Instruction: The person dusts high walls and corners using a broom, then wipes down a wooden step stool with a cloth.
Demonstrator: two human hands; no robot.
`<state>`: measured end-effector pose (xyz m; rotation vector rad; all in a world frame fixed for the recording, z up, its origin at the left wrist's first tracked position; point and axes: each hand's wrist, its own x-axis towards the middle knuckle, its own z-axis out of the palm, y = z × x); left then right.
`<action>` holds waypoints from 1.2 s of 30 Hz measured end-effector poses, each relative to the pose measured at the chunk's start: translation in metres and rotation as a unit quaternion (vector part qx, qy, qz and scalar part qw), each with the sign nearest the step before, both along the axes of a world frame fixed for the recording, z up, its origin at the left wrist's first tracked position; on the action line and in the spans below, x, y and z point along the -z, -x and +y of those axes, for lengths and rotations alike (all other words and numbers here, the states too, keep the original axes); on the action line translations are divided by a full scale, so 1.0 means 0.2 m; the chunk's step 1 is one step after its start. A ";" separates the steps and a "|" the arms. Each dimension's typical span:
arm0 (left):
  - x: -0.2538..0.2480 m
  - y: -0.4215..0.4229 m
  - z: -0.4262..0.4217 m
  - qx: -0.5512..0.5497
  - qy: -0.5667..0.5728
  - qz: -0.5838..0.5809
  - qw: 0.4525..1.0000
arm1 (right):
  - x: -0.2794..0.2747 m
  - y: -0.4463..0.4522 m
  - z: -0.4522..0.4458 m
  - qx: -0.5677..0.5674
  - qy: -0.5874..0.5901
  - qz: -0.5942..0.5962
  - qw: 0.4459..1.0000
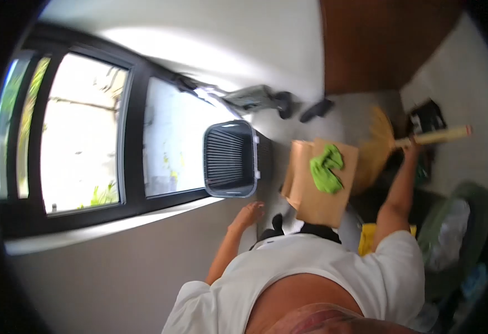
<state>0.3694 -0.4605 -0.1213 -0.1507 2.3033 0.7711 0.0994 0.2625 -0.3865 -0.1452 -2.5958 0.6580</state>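
My right hand (408, 146) is closed around a broom (438, 136), near where its pale handle meets the straw-coloured bristles. The broom lies across the view at the right, bristles to the left and the red-tipped handle end to the right. My left hand (252, 212) hangs at my side by the wall, holding nothing, its fingers loosely apart. Just beyond it stands a dark grey slatted basket (256, 183), touched by no hand. Between my hands a bright green cloth (327, 170) lies crumpled on a brown flat-topped box or board (316, 214).
A dark-framed window (135, 133) runs along the left wall. Dark footwear (316, 111) lies on the floor ahead. A black bag or box (427, 117) stands by the right wall. Close on my right is a green chair-like thing (481, 209) with a clear plastic bag (450, 236).
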 end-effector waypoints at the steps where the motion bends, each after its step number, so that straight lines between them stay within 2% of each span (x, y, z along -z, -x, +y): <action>1: 0.04 -0.02 -0.04 0.012 0.006 0.008 1.000 | 0.20 -0.03 0.14 0.000 -0.008 0.002 1.000; 2: 0.08 -0.05 -0.06 0.025 0.015 0.019 0.999 | 0.10 -0.03 0.09 0.076 0.122 -0.067 0.987; 3: 0.05 -0.04 -0.06 -0.004 0.033 -0.027 0.999 | -0.03 0.02 -0.02 0.137 0.217 -0.106 0.961; 4: 0.03 -0.04 -0.06 -0.035 0.047 -0.071 0.996 | -0.09 0.08 -0.10 0.160 0.238 -0.127 0.950; 6: 0.20 -0.12 -0.16 0.064 0.073 0.022 0.995 | -0.11 0.16 -0.17 0.178 0.225 -0.168 0.943; 8: -0.01 -0.06 -0.11 -0.010 0.054 -0.080 0.995 | -0.11 0.30 -0.30 0.179 0.194 -0.202 0.943; 11: 0.14 -0.16 -0.21 -0.036 0.041 -0.068 0.996 | -0.17 0.49 -0.53 0.165 0.138 -0.250 0.944; 17: 0.09 -0.15 -0.23 -0.037 0.060 -0.064 0.995 | -0.28 0.66 -0.86 0.116 0.034 -0.309 0.943; 23: 0.04 -0.18 -0.20 -0.050 0.019 -0.026 0.998 | -0.34 0.72 -1.17 0.055 -0.030 -0.333 0.941; 26: -0.08 -0.16 -0.14 -0.064 0.071 -0.087 0.992 | -0.39 0.71 -1.29 0.033 -0.052 -0.337 0.940; 30: 0.18 -0.32 -0.25 -0.080 0.070 -0.093 0.990 | -0.44 0.65 -1.46 0.001 -0.074 -0.342 0.937; 36: 0.26 -0.35 -0.19 -0.081 0.031 -0.084 0.993 | -0.51 0.47 -1.73 -0.063 -0.111 -0.332 0.935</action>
